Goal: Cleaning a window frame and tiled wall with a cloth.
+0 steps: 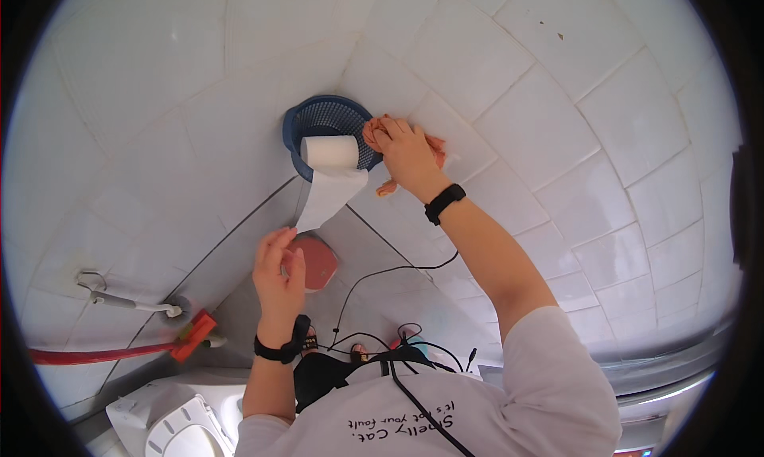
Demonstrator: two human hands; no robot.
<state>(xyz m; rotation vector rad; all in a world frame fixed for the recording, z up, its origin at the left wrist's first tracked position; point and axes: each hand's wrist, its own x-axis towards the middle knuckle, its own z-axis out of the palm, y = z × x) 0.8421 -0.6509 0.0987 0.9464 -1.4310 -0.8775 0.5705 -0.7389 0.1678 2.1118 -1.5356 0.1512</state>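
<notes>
A white toilet paper roll (330, 152) sits in a blue perforated plastic basket (289, 128) in the wall corner. From the roll a loose strip of paper (330, 197) hangs over the front rim and narrows towards my left hand (279, 272). The strip's lower corner meets my left fingertips and looks pinched there; the exact grip is hard to see. My right hand (412, 158) grasps a crumpled orange cloth (377, 134) against the basket's right side. Part of the cloth shows past my fingers, and another end dangles below.
Below the basket stands a pinkish-red container (313, 263). To the left are a toilet brush (122, 302) on a wall hook, a red-handled tool (194, 337) and a white toilet (179, 427). A black cable (382, 270) loops before me. White tiled walls (525, 128) meet behind the basket.
</notes>
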